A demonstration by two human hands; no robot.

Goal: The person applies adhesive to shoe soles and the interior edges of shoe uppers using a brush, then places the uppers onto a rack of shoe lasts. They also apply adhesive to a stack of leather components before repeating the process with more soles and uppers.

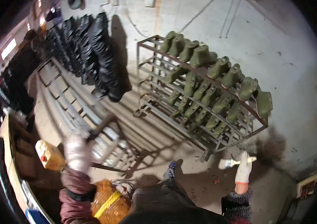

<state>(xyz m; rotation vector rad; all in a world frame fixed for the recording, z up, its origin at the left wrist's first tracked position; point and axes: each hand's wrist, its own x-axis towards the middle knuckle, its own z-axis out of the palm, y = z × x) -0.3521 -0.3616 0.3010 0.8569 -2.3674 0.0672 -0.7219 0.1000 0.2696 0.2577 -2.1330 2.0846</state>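
Note:
My right hand (pixel 243 172), in a white knit glove, is closed around a paintbrush (pixel 227 163) with a pale handle and light bristles. The brush lies sideways, bristles to the left, above the floor. On the other side my left hand (pixel 77 148), gloved in white too, is smeared by motion. It appears over the near end of a low metal rack (pixel 119 149), and whether it touches the rack I cannot tell. A yellowish plastic jug (pixel 49 156) with a red cap is just left of that hand.
Green foot-shaped lasts (pixel 203 58) fill a tiered metal rack (pixel 237 140) against the white wall. Stacks of black boots (pixel 100 56) stand at the back left. An orange sack (pixel 106 209) with a yellow strap sits by my legs. A boxlike object (pixel 308 186) is at right.

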